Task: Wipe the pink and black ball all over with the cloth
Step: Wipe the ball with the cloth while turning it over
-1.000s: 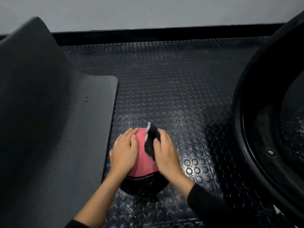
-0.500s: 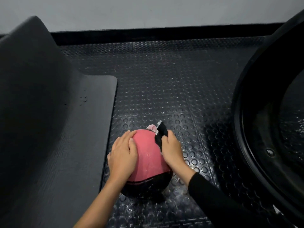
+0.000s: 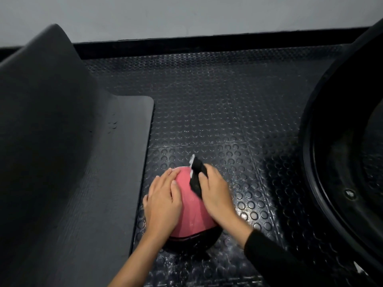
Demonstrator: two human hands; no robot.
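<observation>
The pink and black ball rests on the studded rubber floor, pink side up, black band at its near bottom. My left hand lies flat on the ball's left side, fingers spread over it. My right hand presses a black cloth with a white edge against the ball's upper right side. The cloth's far corner sticks up past the fingers. The ball's right flank is hidden under my right hand.
A dark grey mat with a curled-up part lies to the left, its edge beside the ball. A large black round rim fills the right side. A grey wall runs along the back.
My right hand slid the cloth back from the ball's right edge toward the top middle, and more of the pink surface is covered again. My left hand stayed on the left side.
</observation>
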